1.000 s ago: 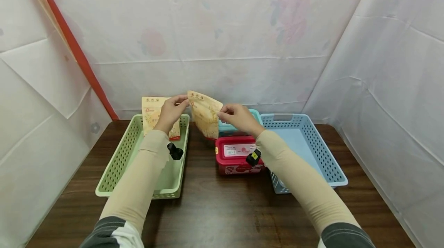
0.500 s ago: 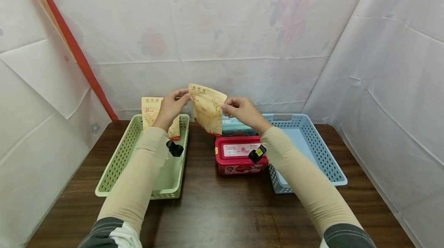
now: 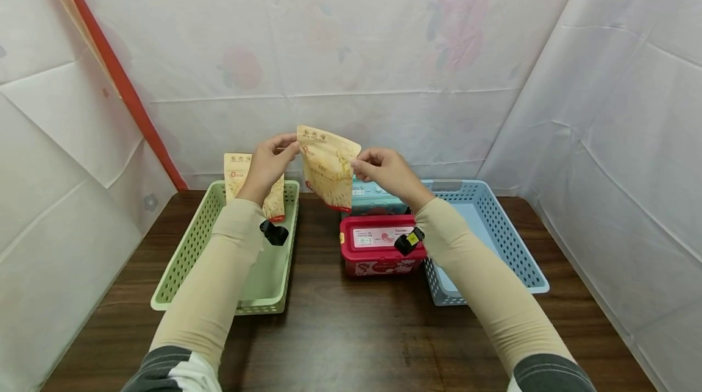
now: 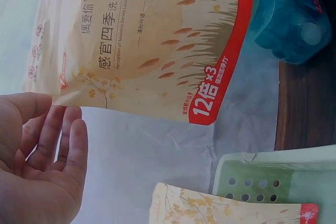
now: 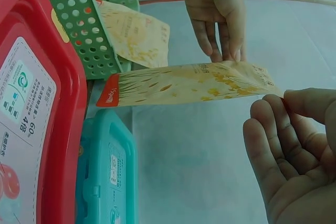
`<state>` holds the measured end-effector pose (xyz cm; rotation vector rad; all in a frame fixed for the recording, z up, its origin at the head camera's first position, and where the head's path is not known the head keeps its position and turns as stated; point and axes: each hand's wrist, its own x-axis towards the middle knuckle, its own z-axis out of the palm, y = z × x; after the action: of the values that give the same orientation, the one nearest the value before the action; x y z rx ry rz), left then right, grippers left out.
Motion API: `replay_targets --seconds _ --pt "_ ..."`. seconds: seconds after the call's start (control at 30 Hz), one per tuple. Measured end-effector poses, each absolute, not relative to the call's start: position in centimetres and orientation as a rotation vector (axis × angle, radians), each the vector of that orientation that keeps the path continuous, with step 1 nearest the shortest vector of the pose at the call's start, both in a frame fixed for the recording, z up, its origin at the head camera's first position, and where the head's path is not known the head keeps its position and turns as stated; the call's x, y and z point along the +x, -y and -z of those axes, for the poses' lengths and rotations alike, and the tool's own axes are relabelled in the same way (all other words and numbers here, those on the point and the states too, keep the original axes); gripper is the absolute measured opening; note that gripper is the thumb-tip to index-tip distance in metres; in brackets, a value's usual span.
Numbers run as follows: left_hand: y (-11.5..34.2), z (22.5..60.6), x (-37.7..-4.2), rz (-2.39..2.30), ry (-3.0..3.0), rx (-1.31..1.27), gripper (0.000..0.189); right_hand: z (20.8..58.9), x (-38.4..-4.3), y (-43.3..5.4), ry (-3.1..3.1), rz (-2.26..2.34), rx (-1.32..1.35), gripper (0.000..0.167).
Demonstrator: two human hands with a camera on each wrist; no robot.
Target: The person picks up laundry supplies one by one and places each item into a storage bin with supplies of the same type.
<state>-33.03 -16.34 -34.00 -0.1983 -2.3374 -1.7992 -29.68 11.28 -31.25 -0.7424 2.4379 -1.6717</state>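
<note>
White sheet: hung round the back and both sides, faint flowers on it, a red strip slanting down at the left.
Desk: dark wood grain, glossy toward the near edge.
Green basket: on the left side of the desk, its far end close to the far edge, holes all along its walls.
Blue basket: over on the right side, near the far right corner, partly behind the person's sleeve.
Red box: lidded, between the baskets and just beside the blue one, white label on top.
Teal box: behind the red box, nearer the far edge, partly covered from me by the raised packet.
Held pouch: cream with a red bottom band, up in the air past the gap between green basket and teal box, tilted, hanging from both hands.
Second pouch: matching colours, propped up at the green basket's far end, its top above the rim.
Left hand: thumb and forefinger pinch the held pouch's side near the top, other fingers loosely bent.
Right hand: pinches the opposite top corner, remaining fingers half curled.
Wrist cameras: small, black, one at each wrist.
</note>
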Motion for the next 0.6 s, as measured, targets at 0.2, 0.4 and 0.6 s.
replay_targets --seconds 0.2,0.4,0.6 --pt "16.4 33.9 -32.7 1.799 2.323 -0.194 0.04 31.3 -29.6 -11.5 -2.438 1.683 -0.718 0.024" --pt "16.6 33.7 -32.2 1.804 2.314 -0.181 0.041 31.3 -29.5 -11.5 -2.446 1.708 -0.65 0.023" --pt "16.9 33.9 -31.6 1.821 2.291 -0.202 0.042 31.5 -29.9 -11.6 -2.424 1.75 -0.553 0.025"
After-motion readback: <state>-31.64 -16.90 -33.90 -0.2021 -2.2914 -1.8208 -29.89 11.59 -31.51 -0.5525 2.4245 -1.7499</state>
